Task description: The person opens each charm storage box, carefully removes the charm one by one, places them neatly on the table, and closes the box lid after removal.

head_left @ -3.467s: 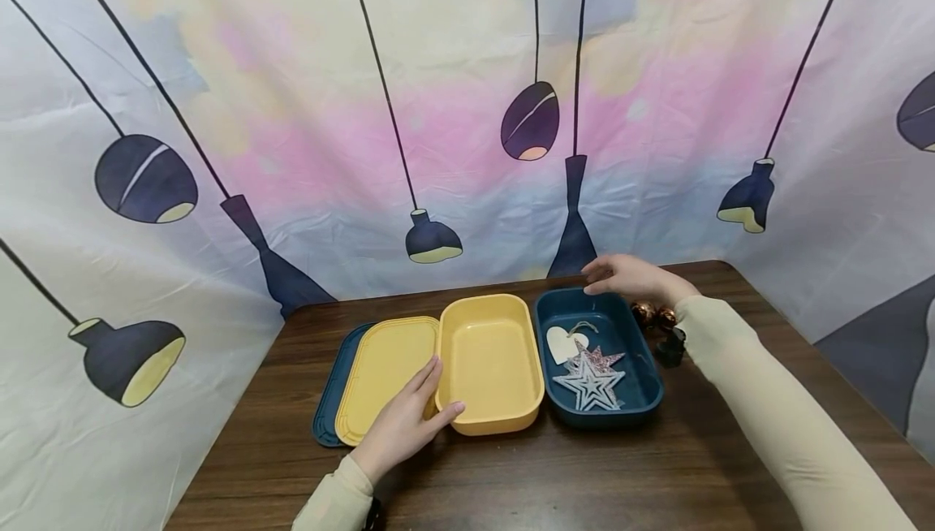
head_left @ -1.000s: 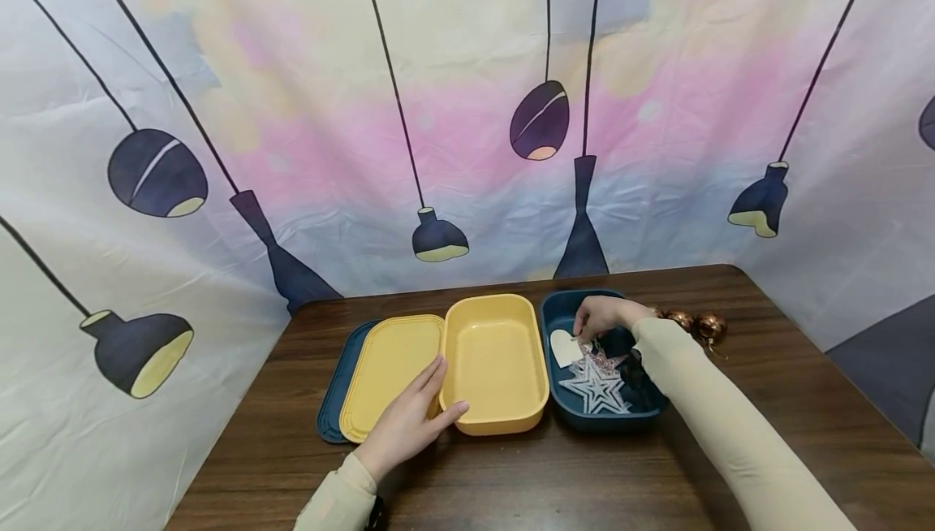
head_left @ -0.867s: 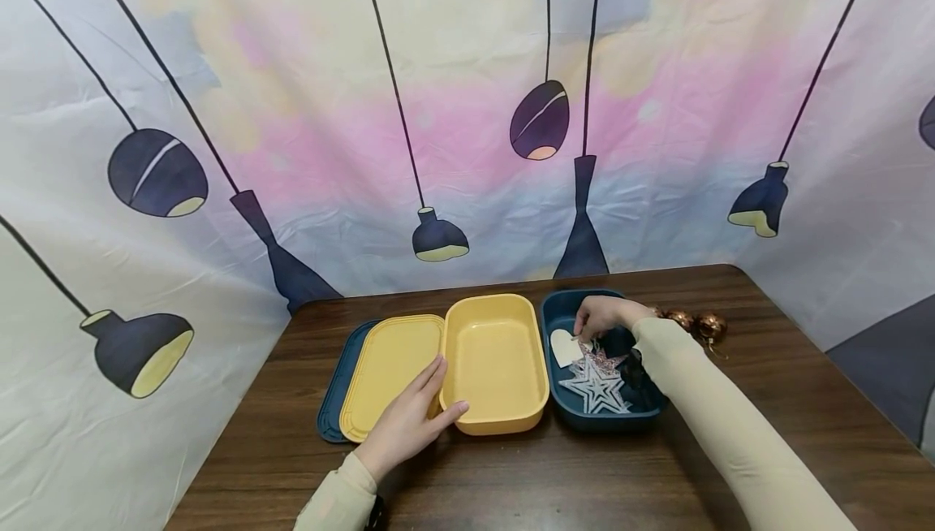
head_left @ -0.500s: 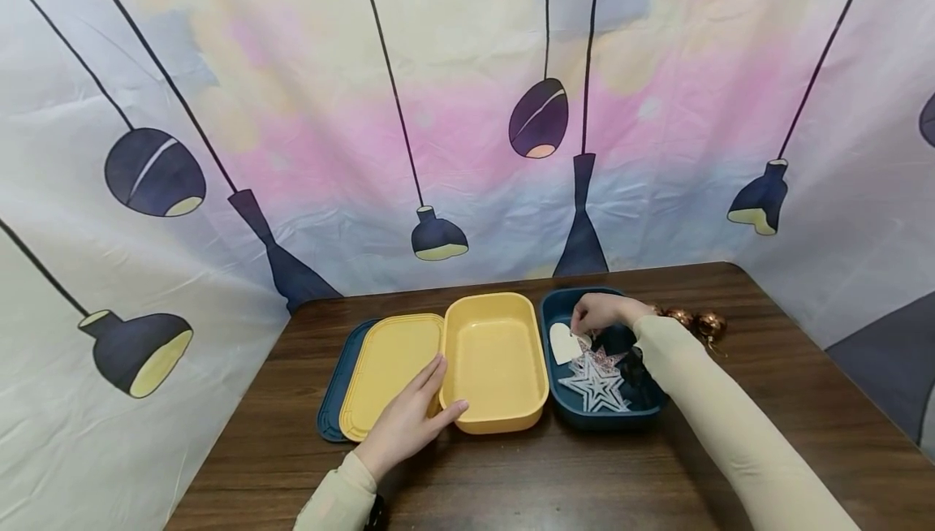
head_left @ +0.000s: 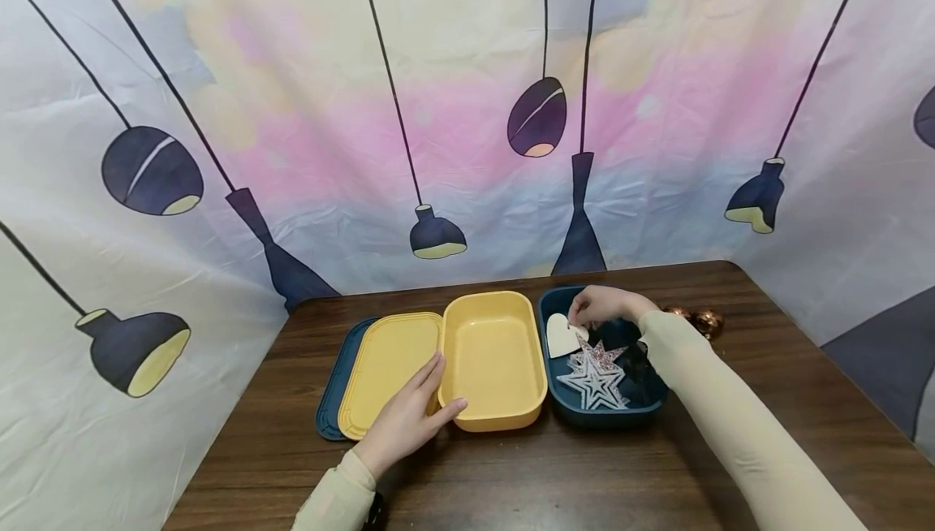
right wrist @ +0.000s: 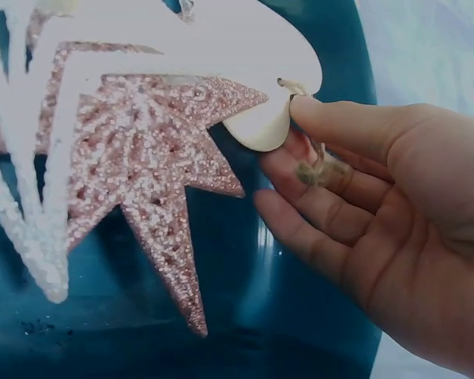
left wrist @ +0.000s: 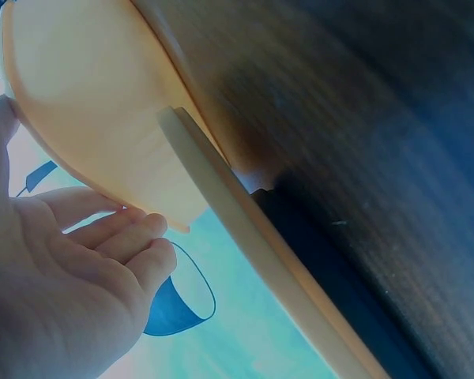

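My right hand (head_left: pixel 605 305) reaches into the dark blue box (head_left: pixel 609 417) and pinches a white heart ornament (head_left: pixel 561 336) by its twine end. In the right wrist view, thumb and fingers close on the edge of the heart (right wrist: pixel 261 130), with the twine loop (right wrist: pixel 322 167) against them. Beside it lie a pink glitter star (right wrist: pixel 142 150) and a white star ornament (head_left: pixel 595 383). My left hand (head_left: pixel 404 421) rests with fairly straight fingers along the left side of the yellow box (head_left: pixel 493 421), thumb at its front rim. The left wrist view shows the fingertips touching that wall.
Left of the yellow box, a yellow lid (head_left: pixel 387 360) overlaps a dark blue lid (head_left: pixel 332 401). Bronze balls (head_left: pixel 707 321) sit right of the blue box, partly behind the sleeve. A lamp-patterned cloth (head_left: pixel 482 190) hangs behind the wooden table (head_left: pixel 497 482).
My right hand has come down from above the blue box's back rim and taken hold of the heart, which has shifted slightly toward the back. The left hand stays on the yellow box.
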`<state>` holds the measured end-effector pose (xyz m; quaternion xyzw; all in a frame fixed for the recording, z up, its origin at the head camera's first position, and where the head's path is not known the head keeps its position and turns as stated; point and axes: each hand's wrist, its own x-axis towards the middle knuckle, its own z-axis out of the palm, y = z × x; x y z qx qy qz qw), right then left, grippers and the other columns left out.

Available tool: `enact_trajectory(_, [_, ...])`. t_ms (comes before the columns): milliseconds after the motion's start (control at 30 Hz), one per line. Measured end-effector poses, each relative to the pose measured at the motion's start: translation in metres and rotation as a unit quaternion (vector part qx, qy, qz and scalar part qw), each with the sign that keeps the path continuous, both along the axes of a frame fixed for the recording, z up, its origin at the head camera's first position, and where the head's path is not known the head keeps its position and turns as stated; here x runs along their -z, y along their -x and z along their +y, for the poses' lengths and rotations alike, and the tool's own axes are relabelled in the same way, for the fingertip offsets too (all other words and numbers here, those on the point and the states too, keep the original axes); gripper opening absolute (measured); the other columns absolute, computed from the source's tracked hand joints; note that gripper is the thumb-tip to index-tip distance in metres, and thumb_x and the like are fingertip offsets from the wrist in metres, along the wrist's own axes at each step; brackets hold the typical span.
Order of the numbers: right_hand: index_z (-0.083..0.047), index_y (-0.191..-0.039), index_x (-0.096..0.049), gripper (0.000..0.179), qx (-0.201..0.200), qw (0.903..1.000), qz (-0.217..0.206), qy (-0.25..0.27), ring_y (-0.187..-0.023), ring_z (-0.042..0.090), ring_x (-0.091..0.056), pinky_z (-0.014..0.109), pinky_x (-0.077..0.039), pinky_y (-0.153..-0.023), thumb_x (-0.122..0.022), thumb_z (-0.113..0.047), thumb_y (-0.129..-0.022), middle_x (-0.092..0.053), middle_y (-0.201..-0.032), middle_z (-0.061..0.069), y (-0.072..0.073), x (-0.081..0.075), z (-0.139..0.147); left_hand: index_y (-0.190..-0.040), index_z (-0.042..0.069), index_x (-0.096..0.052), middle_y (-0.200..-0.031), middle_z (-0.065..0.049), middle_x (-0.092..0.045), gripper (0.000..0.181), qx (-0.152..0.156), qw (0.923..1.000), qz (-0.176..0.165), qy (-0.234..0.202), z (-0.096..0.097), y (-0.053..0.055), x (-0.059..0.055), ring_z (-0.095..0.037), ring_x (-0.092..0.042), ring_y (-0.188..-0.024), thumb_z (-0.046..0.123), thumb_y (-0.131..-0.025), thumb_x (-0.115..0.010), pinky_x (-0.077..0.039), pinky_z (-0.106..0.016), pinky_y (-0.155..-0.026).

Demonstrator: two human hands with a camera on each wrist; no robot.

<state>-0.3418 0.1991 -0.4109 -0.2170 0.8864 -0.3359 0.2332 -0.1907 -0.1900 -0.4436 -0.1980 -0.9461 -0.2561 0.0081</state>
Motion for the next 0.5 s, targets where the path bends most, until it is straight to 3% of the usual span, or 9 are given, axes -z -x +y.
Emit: enact_trajectory(500, [0.001,-0.117,-0.071,0.024,0.016,0.9985,-0.034,0.040,-0.088,0.018,-0.062,0.037,-0.055,-0.085,-0.058,-0.012,-0.102,-0.068,-0.101,0.007,0.0004,-0.0043,0.0020,-0.157,0.006,-0.032,-0.164,-0.009,-0.026,0.096,-0.002,1.0000,0.000,-0.001,0.0003,0.0005,0.0005,-0.028,-0.031,-0.148,0.073,-0.092,-0.051,-0.035,-0.050,-0.114])
